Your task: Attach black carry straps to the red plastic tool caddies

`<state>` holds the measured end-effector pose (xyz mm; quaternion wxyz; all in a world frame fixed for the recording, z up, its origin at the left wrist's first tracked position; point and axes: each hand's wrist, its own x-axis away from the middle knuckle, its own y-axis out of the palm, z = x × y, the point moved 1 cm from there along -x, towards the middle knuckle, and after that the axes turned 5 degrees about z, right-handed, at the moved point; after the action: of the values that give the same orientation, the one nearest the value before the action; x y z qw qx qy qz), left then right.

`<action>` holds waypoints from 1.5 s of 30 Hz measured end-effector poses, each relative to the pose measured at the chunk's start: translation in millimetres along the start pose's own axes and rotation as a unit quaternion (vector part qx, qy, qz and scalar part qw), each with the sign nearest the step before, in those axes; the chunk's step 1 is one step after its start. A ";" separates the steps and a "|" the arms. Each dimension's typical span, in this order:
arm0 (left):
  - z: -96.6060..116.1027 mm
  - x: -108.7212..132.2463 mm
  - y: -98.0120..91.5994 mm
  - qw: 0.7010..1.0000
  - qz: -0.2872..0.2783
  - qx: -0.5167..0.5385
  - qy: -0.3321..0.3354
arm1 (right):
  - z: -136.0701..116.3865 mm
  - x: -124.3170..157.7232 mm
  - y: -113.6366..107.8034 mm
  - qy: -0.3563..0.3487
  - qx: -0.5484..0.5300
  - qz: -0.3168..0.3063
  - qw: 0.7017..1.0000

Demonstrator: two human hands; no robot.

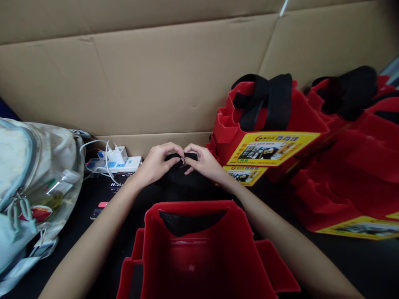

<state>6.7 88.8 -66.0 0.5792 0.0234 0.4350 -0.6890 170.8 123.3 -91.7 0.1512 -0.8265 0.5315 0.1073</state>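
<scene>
Right now I judge I'm fastening the black strap (181, 157) just beyond the red bag (199, 249), left hand (157, 162) and right hand (203, 162) both pinched shut on it, needing fine alignment next

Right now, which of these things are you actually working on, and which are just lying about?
In hand:
left hand
right hand
black strap, pinched by both hands
small ring
open red bag

Lying about:
stacked red bags
power strip
phone
pale backpack
cardboard wall
</scene>
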 end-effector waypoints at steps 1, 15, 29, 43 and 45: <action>-0.4 -0.1 0.5 1.000 0.001 0.007 -0.005 | 1.2 -0.5 0.5 -0.003 -0.002 0.006 1.000; -1.4 0.0 12.3 0.996 0.017 0.082 -0.035 | 1.5 3.5 6.4 0.020 0.004 0.075 0.997; -12.2 3.5 7.3 0.995 0.063 0.014 -0.081 | -9.4 4.8 1.5 0.051 -0.064 -0.036 0.996; -5.4 3.7 -10.1 0.992 -0.083 0.088 -0.033 | -17.5 6.0 -6.8 0.062 -0.055 -0.083 0.993; -3.3 3.3 -10.7 0.992 -0.091 0.076 -0.030 | -16.0 5.3 -3.2 0.056 -0.040 -0.046 0.997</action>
<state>-4.7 87.8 -63.7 0.5231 0.0065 0.3645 -0.7704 176.2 114.3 -78.1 0.0926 -0.8600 0.4961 0.0755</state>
